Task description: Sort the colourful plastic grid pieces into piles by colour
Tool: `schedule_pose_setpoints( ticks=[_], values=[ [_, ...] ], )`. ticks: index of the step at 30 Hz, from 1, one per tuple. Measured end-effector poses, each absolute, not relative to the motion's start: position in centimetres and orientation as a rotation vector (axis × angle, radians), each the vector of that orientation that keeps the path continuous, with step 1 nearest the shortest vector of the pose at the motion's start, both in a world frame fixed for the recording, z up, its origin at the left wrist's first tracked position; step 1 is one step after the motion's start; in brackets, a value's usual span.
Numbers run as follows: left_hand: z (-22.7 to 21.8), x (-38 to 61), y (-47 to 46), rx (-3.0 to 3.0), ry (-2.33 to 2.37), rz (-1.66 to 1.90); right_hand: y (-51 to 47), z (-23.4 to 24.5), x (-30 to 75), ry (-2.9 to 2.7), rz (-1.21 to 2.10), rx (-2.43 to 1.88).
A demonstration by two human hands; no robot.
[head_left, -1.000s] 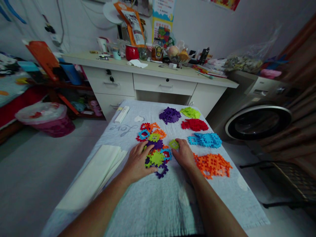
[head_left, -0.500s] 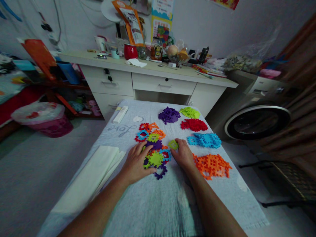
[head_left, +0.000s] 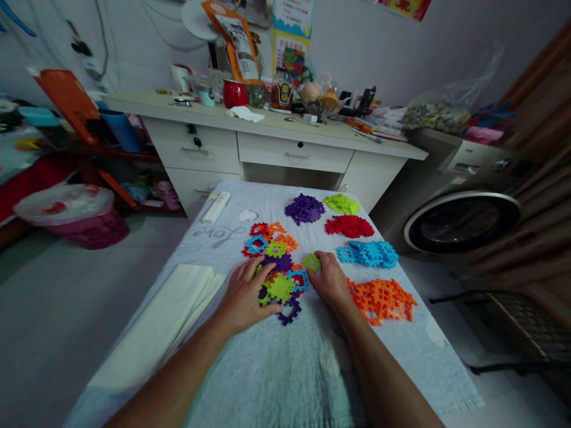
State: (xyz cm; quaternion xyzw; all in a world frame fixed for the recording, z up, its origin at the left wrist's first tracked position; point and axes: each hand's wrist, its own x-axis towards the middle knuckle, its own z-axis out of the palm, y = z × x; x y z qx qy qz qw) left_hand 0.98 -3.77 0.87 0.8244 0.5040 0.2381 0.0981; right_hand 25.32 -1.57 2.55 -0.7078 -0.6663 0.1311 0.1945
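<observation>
A mixed heap of plastic interlocking tiles point(head_left: 276, 261) lies in the middle of a cloth-covered table point(head_left: 285, 368). My left hand point(head_left: 244, 294) rests on the heap's left side with fingers curled over the tiles, near a green tile point(head_left: 281, 288). My right hand point(head_left: 329, 278) lies at the heap's right side and pinches a light green tile point(head_left: 311, 261) between thumb and fingers. Sorted piles sit to the right: purple point(head_left: 305, 208), light green point(head_left: 341, 204), red point(head_left: 350, 226), blue point(head_left: 368, 253) and orange point(head_left: 382, 299).
A folded white cloth point(head_left: 160, 324) lies on the table's left side and a white tube point(head_left: 216, 207) at its far left. Behind stands a cluttered desk point(head_left: 267, 128). A washing machine point(head_left: 464, 208) is at the right, a pink bin point(head_left: 71, 214) on the floor at left.
Both hands stay almost where they were; the view has shifted slightly. The right hand keeps the light green tile.
</observation>
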Motion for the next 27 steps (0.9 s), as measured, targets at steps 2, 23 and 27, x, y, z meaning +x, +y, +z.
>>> schedule_pose_setpoints(
  ticks=[2,23,27],
  values=[
    [0.8,1.0,-3.8,2.445,1.487,0.700,-1.6,2.5,25.4,-1.869,0.373,-1.971],
    [0.4,0.9,-3.6,2.439,1.494,0.704,6.2,11.1,32.1,-1.825,0.032,-1.748],
    [0.4,0.9,-3.6,2.422,1.505,0.699,12.2,11.4,36.2,-1.721,-0.048,-1.980]
  ],
)
